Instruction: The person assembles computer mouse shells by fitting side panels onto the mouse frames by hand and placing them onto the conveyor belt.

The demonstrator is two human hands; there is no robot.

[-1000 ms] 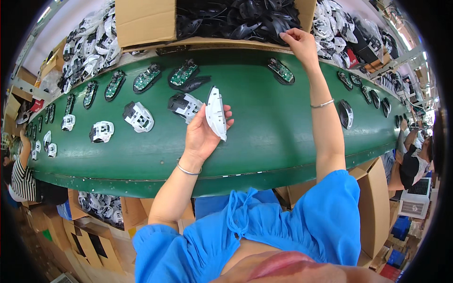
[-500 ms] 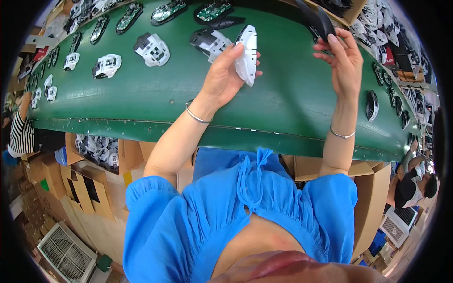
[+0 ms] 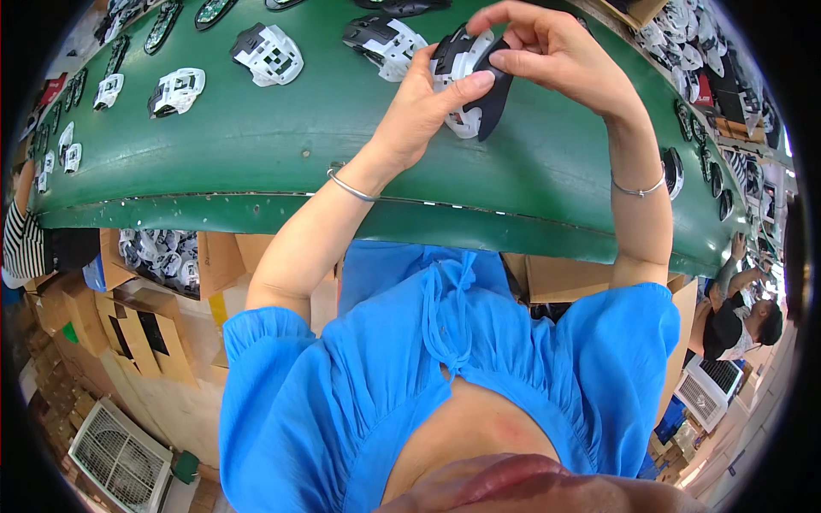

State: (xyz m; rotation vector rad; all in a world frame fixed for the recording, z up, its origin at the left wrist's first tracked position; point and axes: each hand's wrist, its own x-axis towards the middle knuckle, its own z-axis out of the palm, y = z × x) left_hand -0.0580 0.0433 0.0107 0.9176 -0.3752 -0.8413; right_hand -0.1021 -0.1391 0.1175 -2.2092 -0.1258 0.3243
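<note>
My left hand (image 3: pixel 419 107) grips a white and black computer mouse shell (image 3: pixel 464 125) above the green work surface (image 3: pixel 342 162). Its thumb lies across the shell's face. At the shell's right side, my right hand (image 3: pixel 569 64) holds a curved black panel (image 3: pixel 492 109) pinched between thumb and fingers. The panel lies against or very close to the shell; whether it is seated there I cannot tell. Just left of my hands rests another mouse shell (image 3: pixel 389 47), and a further mouse shell (image 3: pixel 269 56) lies beyond it.
More shells (image 3: pixel 177 91) and bases with green circuit boards (image 3: pixel 162 26) line the surface to the left. Dark mouse parts (image 3: pixel 674 173) sit at the right. A carton of white shells (image 3: pixel 162 261) stands below the edge. People work at both ends.
My right hand has brought the black panel from the far right to the shell. My left hand has turned the shell and moved it slightly right. Surrounding pieces have shifted a little up and left in view.
</note>
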